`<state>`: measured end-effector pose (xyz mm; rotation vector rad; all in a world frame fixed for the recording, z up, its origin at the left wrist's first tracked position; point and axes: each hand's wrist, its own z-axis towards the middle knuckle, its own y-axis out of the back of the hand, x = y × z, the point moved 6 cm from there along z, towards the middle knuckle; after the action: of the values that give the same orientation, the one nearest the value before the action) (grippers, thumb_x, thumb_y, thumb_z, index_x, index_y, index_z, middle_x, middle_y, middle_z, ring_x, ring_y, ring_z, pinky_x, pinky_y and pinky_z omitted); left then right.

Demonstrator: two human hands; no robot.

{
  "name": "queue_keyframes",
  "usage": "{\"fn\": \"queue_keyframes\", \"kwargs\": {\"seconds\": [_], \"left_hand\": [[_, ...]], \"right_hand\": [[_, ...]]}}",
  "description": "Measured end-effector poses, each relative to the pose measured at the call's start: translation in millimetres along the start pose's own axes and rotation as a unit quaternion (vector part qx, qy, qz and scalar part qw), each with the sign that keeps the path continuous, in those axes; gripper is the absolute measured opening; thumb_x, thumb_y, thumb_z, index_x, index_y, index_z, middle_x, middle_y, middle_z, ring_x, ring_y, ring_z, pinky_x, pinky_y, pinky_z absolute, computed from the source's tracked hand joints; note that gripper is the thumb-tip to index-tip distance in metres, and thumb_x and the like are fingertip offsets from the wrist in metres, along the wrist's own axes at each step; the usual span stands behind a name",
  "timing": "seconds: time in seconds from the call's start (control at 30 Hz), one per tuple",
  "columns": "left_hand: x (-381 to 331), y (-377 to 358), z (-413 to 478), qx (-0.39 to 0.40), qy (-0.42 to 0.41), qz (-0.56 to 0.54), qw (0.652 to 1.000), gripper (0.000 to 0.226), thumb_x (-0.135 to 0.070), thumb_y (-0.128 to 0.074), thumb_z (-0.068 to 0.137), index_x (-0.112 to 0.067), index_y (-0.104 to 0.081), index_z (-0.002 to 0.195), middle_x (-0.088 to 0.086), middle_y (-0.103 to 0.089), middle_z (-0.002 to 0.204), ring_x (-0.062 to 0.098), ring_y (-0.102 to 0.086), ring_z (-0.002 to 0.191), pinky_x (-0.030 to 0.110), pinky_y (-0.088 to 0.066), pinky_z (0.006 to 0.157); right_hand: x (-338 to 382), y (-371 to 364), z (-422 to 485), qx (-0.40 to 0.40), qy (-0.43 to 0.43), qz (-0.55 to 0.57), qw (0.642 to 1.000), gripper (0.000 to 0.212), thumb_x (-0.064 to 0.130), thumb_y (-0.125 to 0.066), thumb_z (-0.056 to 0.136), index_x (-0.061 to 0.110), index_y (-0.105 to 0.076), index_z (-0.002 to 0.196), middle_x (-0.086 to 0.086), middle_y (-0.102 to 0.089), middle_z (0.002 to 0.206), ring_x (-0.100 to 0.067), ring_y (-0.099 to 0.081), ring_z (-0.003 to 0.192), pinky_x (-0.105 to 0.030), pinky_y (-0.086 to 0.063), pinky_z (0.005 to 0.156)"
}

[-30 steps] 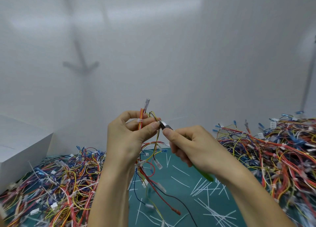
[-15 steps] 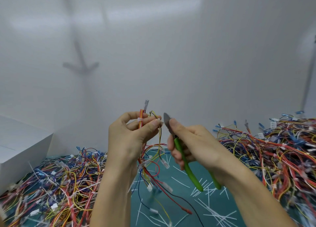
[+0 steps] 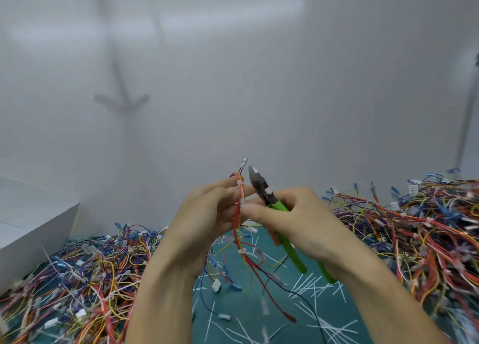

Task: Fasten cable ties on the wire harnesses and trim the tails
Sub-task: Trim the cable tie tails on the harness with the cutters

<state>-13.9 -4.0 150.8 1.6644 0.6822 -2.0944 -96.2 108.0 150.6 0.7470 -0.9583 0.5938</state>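
White box (image 3: 33, 229), just one, sits far left. One wire pile (image 3: 77, 279) lies beside it. The left hand (image 3: 204, 214) pinches one wire harness (image 3: 239, 229), held up above the green mat (image 3: 241, 317). The right hand (image 3: 295, 219) grips one cutter (image 3: 264, 192) by its two green handles. A second wire pile (image 3: 414, 229) lies on the right.

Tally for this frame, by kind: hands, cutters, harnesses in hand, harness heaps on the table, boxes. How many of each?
Hands: 2, the left hand and the right hand
Cutters: 1, the green-handled cutters
Harnesses in hand: 1, the held harness
Harness heaps: 2, the left heap and the right heap
Boxes: 1, the white box
Total: 7
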Motion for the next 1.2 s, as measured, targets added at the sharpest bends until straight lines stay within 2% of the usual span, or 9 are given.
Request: {"fn": "queue_keyframes", "kwargs": {"seconds": [0.17, 0.27, 0.37, 0.57, 0.7, 0.83, 0.93, 1.07, 1.2], "left_hand": [[0, -9, -2, 0.057, -0.011, -0.004, 0.998, 0.036, 0.0, -0.04, 0.096, -0.009, -0.068, 0.115, 0.01, -0.074, 0.112, 0.032, -0.066, 0.112, 0.047, -0.049, 0.099], [-1, -13, -4, 0.078, -0.015, 0.006, 0.997, 0.034, -0.004, -0.044, 0.097, -0.014, -0.075, 0.106, 0.007, -0.075, 0.108, 0.023, -0.071, 0.092, 0.037, -0.058, 0.078], [1, -14, -7, 0.08, -0.011, 0.062, 0.995, 0.026, -0.015, -0.05, 0.099, -0.014, -0.074, 0.108, 0.01, -0.076, 0.099, 0.02, -0.073, 0.081, 0.037, -0.062, 0.076], [5, -17, -12, 0.148, -0.005, 0.132, 0.98, 0.026, -0.032, -0.061, 0.094, -0.01, -0.073, 0.101, 0.006, -0.077, 0.101, 0.025, -0.075, 0.091, 0.028, -0.06, 0.072], [5, -14, -10, 0.147, -0.022, 0.131, 0.98, 0.025, -0.025, -0.071, 0.086, -0.004, -0.072, 0.099, 0.008, -0.077, 0.1, 0.019, -0.074, 0.091, 0.03, -0.06, 0.079], [2, -13, -7, 0.097, -0.04, 0.08, 0.991, 0.019, -0.03, -0.076, 0.07, -0.015, -0.076, 0.082, 0.003, -0.075, 0.084, 0.008, -0.069, 0.077, 0.024, -0.06, 0.071], [-2, -9, -5, 0.058, -0.054, 0.039, 0.996, 0.015, -0.03, -0.076, 0.066, -0.021, -0.078, 0.077, 0.001, -0.074, 0.083, 0.006, -0.068, 0.077, 0.02, -0.056, 0.065], [-3, 0, -3, 0.011, -0.06, 0.008, 0.998, 0.013, -0.025, -0.075, 0.068, -0.018, -0.076, 0.079, 0.004, -0.074, 0.083, 0.012, -0.07, 0.079, 0.022, -0.059, 0.065], [-6, 2, -4, -0.016, -0.068, -0.023, 0.997, 0.016, -0.02, -0.074, 0.072, -0.013, -0.072, 0.086, 0.008, -0.074, 0.083, 0.013, -0.07, 0.074, 0.027, -0.061, 0.071]], "right_hand": [[-5, 1, 3, -0.056, 0.016, -0.056, 0.997, 0.014, 0.028, -0.075, 0.082, 0.016, -0.07, 0.076, 0.006, -0.052, 0.055, -0.013, -0.046, 0.056, -0.034, -0.043, 0.061], [-3, 3, 3, -0.076, 0.019, -0.02, 0.997, 0.013, 0.027, -0.075, 0.084, 0.014, -0.074, 0.083, -0.006, -0.071, 0.069, -0.024, -0.062, 0.062, -0.039, -0.051, 0.063], [-2, 10, 3, -0.11, 0.027, 0.021, 0.993, 0.012, 0.022, -0.073, 0.087, 0.011, -0.074, 0.083, -0.014, -0.074, 0.078, -0.034, -0.071, 0.077, -0.046, -0.058, 0.073], [-4, 25, 1, -0.177, 0.012, 0.079, 0.981, 0.023, 0.012, -0.07, 0.088, 0.007, -0.066, 0.065, -0.007, -0.05, 0.053, -0.013, -0.049, 0.048, -0.016, -0.045, 0.043], [-9, 29, 5, -0.195, 0.003, 0.066, 0.979, 0.04, 0.021, -0.071, 0.089, 0.026, -0.065, 0.05, -0.004, -0.051, 0.057, -0.015, -0.049, 0.055, -0.02, -0.047, 0.051], [-7, 27, 5, -0.169, 0.0, 0.078, 0.982, 0.021, 0.019, -0.07, 0.089, 0.016, -0.071, 0.069, -0.002, -0.055, 0.057, -0.013, -0.05, 0.054, -0.018, -0.046, 0.05], [-2, 21, 3, -0.089, 0.011, 0.025, 0.996, 0.037, 0.035, -0.065, 0.093, 0.028, -0.069, 0.056, 0.008, -0.048, 0.051, -0.006, -0.042, 0.047, -0.012, -0.036, 0.045], [-7, 16, 4, -0.033, -0.011, -0.12, 0.992, 0.06, 0.069, -0.051, 0.086, 0.013, -0.058, 0.065, 0.004, -0.048, 0.053, -0.013, -0.045, 0.055, -0.034, -0.039, 0.06], [0, 17, 1, -0.024, -0.003, -0.188, 0.982, 0.07, 0.084, -0.035, 0.073, 0.019, -0.061, 0.068, -0.003, -0.059, 0.062, -0.015, -0.052, 0.059, -0.043, -0.05, 0.068]]}}
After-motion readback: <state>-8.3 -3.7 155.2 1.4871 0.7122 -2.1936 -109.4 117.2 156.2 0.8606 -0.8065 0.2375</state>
